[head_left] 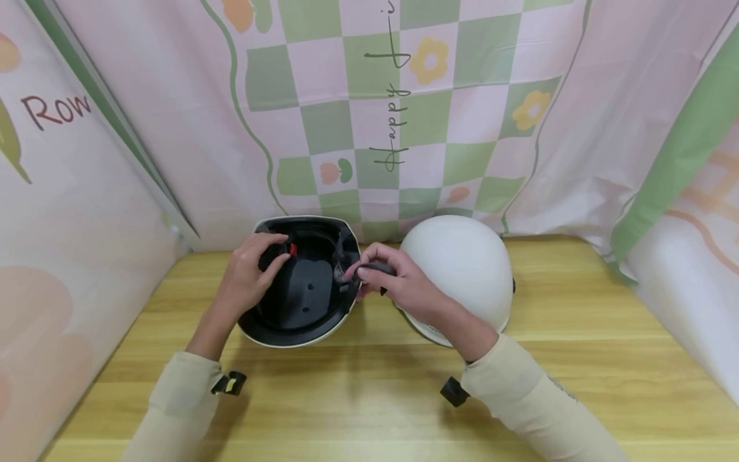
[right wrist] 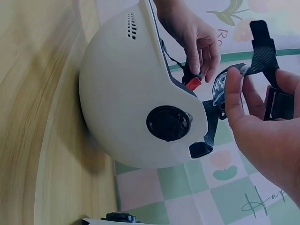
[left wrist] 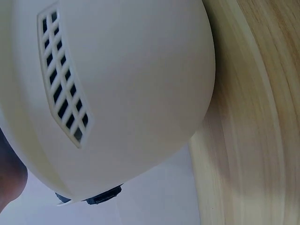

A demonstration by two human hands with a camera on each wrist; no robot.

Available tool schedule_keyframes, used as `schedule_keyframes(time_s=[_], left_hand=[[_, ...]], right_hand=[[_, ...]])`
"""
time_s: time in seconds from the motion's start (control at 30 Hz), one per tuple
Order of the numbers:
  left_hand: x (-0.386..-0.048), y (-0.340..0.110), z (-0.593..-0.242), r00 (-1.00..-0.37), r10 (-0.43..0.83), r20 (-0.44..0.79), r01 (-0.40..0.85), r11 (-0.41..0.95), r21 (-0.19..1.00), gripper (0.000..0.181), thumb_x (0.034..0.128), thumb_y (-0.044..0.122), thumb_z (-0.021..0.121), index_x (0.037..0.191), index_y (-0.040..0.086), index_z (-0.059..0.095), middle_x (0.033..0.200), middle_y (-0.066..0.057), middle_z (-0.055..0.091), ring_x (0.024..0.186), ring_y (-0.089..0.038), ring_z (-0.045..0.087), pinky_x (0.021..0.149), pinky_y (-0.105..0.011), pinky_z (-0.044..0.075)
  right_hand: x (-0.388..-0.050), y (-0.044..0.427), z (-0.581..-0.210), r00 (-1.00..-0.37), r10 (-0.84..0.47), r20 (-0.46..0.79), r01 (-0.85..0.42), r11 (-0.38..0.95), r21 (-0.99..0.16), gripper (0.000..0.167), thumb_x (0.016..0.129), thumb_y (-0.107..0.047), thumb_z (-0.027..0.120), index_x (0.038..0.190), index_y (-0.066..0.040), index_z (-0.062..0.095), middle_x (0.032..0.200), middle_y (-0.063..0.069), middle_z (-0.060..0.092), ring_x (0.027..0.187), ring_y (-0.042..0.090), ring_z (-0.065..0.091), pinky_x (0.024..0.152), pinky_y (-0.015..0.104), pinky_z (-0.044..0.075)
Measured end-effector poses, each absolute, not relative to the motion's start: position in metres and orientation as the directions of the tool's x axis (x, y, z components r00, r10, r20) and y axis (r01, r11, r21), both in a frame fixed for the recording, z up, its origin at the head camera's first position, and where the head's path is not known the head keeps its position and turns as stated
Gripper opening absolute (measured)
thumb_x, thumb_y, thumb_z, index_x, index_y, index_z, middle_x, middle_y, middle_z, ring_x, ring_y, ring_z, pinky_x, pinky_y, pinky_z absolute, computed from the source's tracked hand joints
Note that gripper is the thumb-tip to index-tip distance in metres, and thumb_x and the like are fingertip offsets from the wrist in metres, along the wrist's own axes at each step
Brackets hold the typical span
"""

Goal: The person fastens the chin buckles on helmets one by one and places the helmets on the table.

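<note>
A cream helmet lies upside down on the table, its black inside facing up. My left hand reaches over its left rim and pinches a black buckle with a red part on the chin strap. At the right rim, my right hand grips the other black strap between thumb and fingers. A black clip on that strap sits by the right palm. The two buckle parts are apart. In the left wrist view the vented shell covers most of the left hand.
A second cream helmet stands dome up just right of the first, close beneath my right wrist. The wooden table ends at a printed curtain behind both. More printed cloth hangs at the left.
</note>
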State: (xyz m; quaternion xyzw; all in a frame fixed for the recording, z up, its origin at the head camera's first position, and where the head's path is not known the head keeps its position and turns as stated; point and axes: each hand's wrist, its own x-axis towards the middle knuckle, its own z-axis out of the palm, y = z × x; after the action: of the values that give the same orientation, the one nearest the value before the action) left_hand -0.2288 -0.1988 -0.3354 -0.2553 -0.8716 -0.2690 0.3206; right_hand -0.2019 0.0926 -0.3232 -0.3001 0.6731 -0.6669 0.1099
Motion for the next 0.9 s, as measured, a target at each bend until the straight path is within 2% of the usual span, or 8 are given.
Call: schedule_keyframes(time_s=[0.1,0.3,0.57,0.7,0.8,0.9], left_hand=[[-0.2297,-0.1989,-0.3367,-0.656,0.276,0.702,0.626,0.719,0.302,0.030,0.0887,0.009,0.073,0.117,0.001,0.067,0.116,-0.017,0.070,0.111,-0.032,0.062,0.097,-0.049,0.051],[-0.2306,-0.1994,-0.3377,-0.651,0.277,0.706,0.634,0.710,0.306,0.030,0.0882,0.007,0.073,0.116,0.001,0.067,0.116,-0.017,0.069,0.112,-0.032,0.063,0.097,-0.049,0.051],[-0.2306,-0.1993,-0.3366,-0.643,0.278,0.714,0.640,0.707,0.301,0.029,0.0869,0.005,0.074,0.115,0.002,0.068,0.111,-0.016,0.070,0.103,-0.030,0.063,0.089,-0.047,0.054],[-0.2310,-0.1990,-0.3359,-0.641,0.279,0.715,0.637,0.713,0.293,0.030,0.0862,0.005,0.075,0.115,0.002,0.068,0.109,-0.016,0.071,0.099,-0.030,0.063,0.086,-0.046,0.055],[-0.2309,-0.1986,-0.3351,-0.642,0.279,0.714,0.633,0.718,0.290,0.031,0.0857,0.005,0.075,0.115,0.001,0.068,0.109,-0.017,0.071,0.099,-0.030,0.063,0.086,-0.047,0.055],[-0.2306,-0.1985,-0.3348,-0.642,0.280,0.714,0.632,0.720,0.286,0.031,0.0856,0.005,0.076,0.115,0.001,0.068,0.109,-0.017,0.071,0.100,-0.030,0.064,0.087,-0.047,0.055]], right_hand=[[-0.2006,0.0917,-0.3230,-0.797,-0.545,0.262,-0.249,-0.100,-0.963,0.007,0.103,-0.011,0.050,0.101,-0.004,0.051,0.108,0.013,0.068,0.088,0.018,0.069,0.074,0.042,0.059],[-0.1980,0.0913,-0.3243,-0.791,-0.546,0.275,-0.225,-0.159,-0.961,0.008,0.105,-0.015,0.048,0.099,-0.010,0.052,0.101,0.004,0.066,0.083,0.019,0.064,0.066,0.044,0.058],[-0.1975,0.0907,-0.3244,-0.808,-0.480,0.341,-0.288,-0.184,-0.940,0.010,0.101,-0.013,0.056,0.091,-0.011,0.059,0.084,0.004,0.063,0.073,0.016,0.064,0.059,0.038,0.058],[-0.1964,0.0905,-0.3227,-0.814,-0.440,0.380,-0.355,-0.141,-0.924,0.010,0.100,-0.011,0.057,0.092,-0.005,0.061,0.076,0.001,0.060,0.062,0.016,0.053,0.055,0.031,0.049],[-0.1957,0.0902,-0.3206,-0.800,-0.432,0.417,-0.408,-0.120,-0.905,0.013,0.101,-0.010,0.055,0.094,0.000,0.059,0.084,0.001,0.065,0.058,0.016,0.044,0.053,0.029,0.040],[-0.1960,0.0898,-0.3182,-0.776,-0.452,0.439,-0.437,-0.115,-0.892,0.017,0.103,-0.012,0.051,0.095,0.002,0.055,0.099,0.012,0.071,0.057,0.014,0.042,0.051,0.027,0.037]])
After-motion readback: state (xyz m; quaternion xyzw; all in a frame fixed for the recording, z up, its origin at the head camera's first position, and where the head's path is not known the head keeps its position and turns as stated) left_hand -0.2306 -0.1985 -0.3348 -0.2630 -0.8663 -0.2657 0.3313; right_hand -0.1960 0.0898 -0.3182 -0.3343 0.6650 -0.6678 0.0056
